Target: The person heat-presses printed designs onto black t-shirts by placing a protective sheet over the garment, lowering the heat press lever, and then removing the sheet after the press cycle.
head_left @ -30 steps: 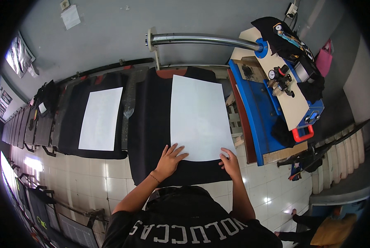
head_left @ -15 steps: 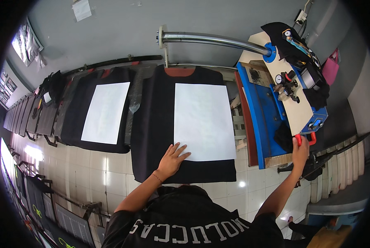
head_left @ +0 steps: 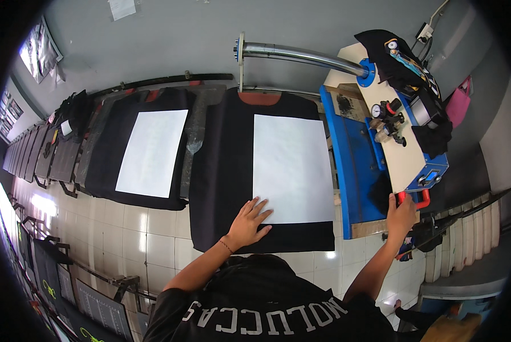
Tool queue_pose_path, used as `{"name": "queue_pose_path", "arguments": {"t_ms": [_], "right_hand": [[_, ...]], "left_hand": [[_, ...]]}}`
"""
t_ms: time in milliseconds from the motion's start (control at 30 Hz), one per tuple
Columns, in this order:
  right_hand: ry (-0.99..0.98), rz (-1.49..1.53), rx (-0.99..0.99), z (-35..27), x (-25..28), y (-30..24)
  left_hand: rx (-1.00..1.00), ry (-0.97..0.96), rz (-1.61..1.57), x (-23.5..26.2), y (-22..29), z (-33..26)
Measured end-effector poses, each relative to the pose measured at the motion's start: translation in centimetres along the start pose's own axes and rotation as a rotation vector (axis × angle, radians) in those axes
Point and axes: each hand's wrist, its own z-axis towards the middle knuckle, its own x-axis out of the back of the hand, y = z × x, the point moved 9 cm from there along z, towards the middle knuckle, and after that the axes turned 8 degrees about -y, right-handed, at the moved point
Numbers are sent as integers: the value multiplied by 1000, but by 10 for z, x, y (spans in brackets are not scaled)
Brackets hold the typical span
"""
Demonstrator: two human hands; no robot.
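My left hand lies with its fingers spread at the lower left corner of a white sheet. Beneath that sheet a black T-shirt is laid flat, its reddish neck opening toward the wall. Off to the right, my right hand is wrapped round the red handle of a heat press. The press has a cream arm and a blue plate, which stands close to the shirt's right edge.
Left of the middle, another black shirt carries a white sheet. A thick metal bar runs along the wall to the press. Dark clothes lie on top of the press. At lower left stands a rack of printed shirts.
The press head has swung left, closer to the shirt, with my right hand on its handle. My left hand stays on the sheet's corner. The whole view has shifted slightly.
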Motion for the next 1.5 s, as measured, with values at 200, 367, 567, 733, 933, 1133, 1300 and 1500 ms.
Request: {"name": "queue_pose_path", "arguments": {"t_ms": [200, 367, 567, 733, 933, 1133, 1300, 1500], "right_hand": [[58, 380, 96, 23, -16, 47], [292, 709, 161, 70, -30, 123], [341, 755, 282, 97, -35, 148], [313, 868, 250, 98, -36, 152], [302, 884, 240, 97, -31, 150], [276, 860, 212, 94, -24, 142], [254, 892, 180, 92, -22, 139], [245, 1001, 132, 91, -28, 148]], "left_hand": [[-22, 157, -160, -22, 73, 93], [-239, 104, -425, -9, 184, 183], [-301, 103, -426, -35, 262, 255], [-264, 19, -463, -53, 282, 260], [-279, 54, -480, -53, 289, 257], [-328, 52, -503, -44, 287, 252], [-348, 21, -661, -23, 266, 242], [171, 402, -693, -6, 114, 163]]}}
